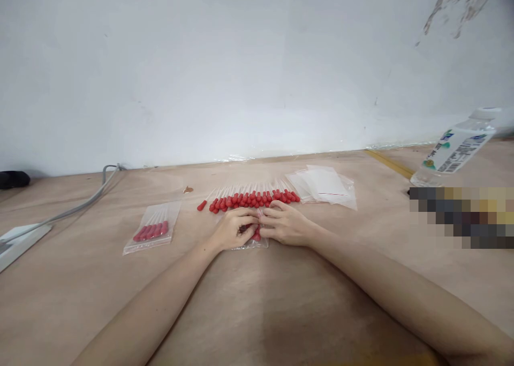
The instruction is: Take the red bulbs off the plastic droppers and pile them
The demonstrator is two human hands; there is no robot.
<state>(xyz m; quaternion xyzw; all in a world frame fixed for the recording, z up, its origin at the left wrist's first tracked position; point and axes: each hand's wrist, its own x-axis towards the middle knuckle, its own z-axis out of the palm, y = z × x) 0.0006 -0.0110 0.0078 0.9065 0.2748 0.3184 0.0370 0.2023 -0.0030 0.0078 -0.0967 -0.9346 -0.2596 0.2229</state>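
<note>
Close together at the middle of the table, my two hands are on a small clear plastic zip bag (249, 245). My left hand (236, 229) has its fingers curled over the bag's left part, and my right hand (288, 226) pinches its right side. Red bulbs (256, 236) show in the bag between my fingers; the rest of its contents is hidden. Just beyond my hands lies a row of glass-like droppers with red bulbs (252, 199), thin tubes pointing to the wall. One dropper (202, 205) sits slightly apart at the row's left end.
A bag (173, 216) holding several red-bulbed droppers lies left. Flat clear bags (335, 187) are piled right of the row. A tilted bottle (458, 146) and a pixelated patch (461, 216) are far right. A grey cable (80, 211) runs along the left, before the white wall (241, 77).
</note>
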